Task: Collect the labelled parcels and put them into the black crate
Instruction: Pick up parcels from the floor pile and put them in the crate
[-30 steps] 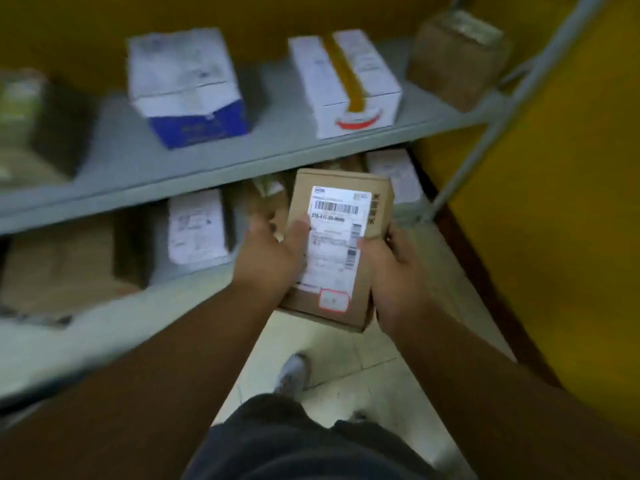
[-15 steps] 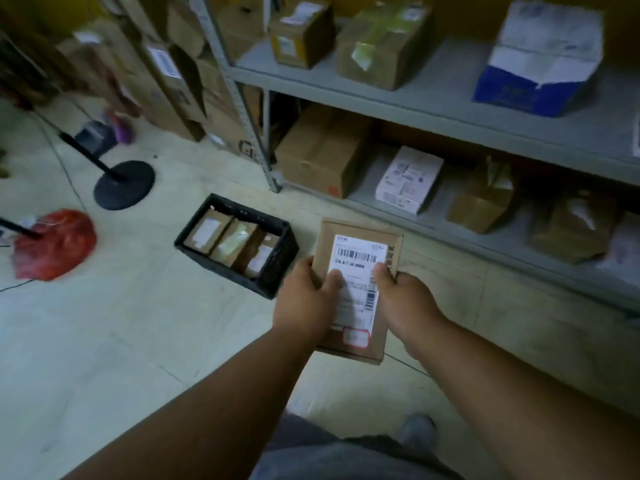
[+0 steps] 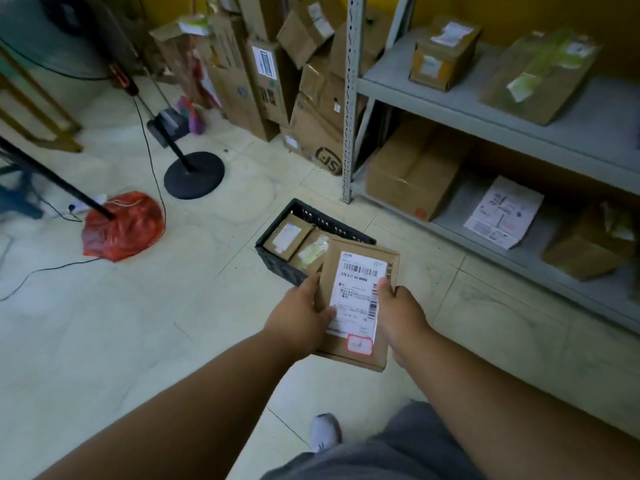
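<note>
With both hands, left [image 3: 299,315] and right [image 3: 403,311], gripping the labelled parcel [image 3: 358,303] by its sides above the black crate [image 3: 277,265], I'd lower it flat beside the parcels already inside

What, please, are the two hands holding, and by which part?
A flat brown cardboard parcel with a white label, gripped by its long side edges: left hand on the left edge, right hand on the right.

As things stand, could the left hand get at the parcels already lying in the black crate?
Probably not yet: the left hand grips the labelled parcel together with the right hand. That parcel is held over the black crate, hiding part of its opening.
</note>
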{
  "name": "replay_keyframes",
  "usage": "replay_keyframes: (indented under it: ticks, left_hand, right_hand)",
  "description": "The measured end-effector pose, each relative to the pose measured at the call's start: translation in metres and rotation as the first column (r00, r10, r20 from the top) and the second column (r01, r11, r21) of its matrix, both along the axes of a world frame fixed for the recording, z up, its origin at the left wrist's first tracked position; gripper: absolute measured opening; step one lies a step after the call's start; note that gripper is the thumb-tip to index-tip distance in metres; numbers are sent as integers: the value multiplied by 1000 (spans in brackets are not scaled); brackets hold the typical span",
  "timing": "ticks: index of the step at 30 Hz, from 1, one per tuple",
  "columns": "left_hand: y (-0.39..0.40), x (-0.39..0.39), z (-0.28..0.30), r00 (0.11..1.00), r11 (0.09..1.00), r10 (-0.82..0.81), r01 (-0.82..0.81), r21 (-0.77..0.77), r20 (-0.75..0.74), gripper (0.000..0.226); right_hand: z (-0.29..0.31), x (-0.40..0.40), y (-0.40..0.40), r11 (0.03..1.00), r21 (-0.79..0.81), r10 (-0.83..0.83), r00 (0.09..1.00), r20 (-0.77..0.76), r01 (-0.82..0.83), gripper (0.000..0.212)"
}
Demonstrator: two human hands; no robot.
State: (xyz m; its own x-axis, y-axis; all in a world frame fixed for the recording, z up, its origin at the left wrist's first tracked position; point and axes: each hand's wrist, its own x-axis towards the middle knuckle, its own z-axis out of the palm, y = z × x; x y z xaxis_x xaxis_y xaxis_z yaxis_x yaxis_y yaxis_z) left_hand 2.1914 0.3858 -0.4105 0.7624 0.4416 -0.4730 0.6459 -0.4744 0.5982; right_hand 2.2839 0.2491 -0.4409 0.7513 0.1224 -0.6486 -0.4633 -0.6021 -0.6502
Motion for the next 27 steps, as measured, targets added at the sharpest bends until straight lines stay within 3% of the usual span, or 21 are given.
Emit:
replay_keyframes:
  ticks: [8,14,17,24,27]
  left_hand:
    - [54,87,-25,982,975,-177,166,150,60,55]
    - [133,154,-32,948,943,-309,315,102,-71,69]
    - [161,193,-48,941,945,-323,327,27,-97,63]
    - [195,273,-166,900,909,-413,397,-129,-137,36]
    - [205,293,-234,877,869,-462,417,-266,-134,36]
  right_hand:
    - [-30,87,57,985,-85,-154,988,-30,151,51]
    - [-46,170,136,984,-132,-111,993,49,117,54]
    - [-60,200,165,977,-145,-149,986,69,157,49]
    - [-158,239,192,894,-246,-389,921,-8,376,27]
    - [-221,246,206,855,-273,-471,881,-51,441,37]
